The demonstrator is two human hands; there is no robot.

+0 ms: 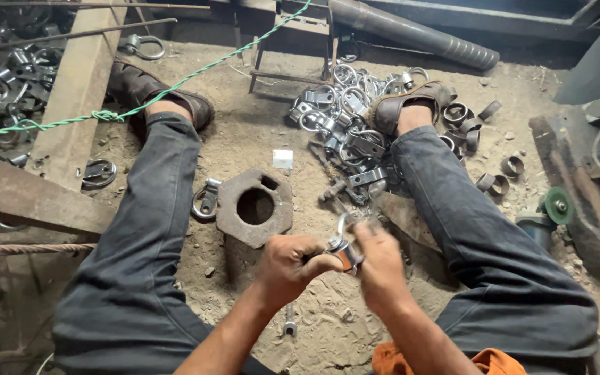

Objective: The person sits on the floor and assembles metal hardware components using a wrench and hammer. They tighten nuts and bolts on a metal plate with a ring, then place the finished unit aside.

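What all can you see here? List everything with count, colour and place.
metal clamp: one, grey with an orange part, held between both hands
clamp pile: many, grey, on the ground by the right foot
second clamp pile: many, grey, far left behind the beam
loose clamp: one, grey, left of the block
metal block with hole: one, rusty brown, on the ground between the legs
wrench: one, grey, on the sand below the hands
rope: one, green, running from far left to top centre
pipe: one, dark, top right
grinder: one, green disc, right
shoes: two, brown, on the feet
left hand: gripping the clamp
right hand: blurred, on the clamp
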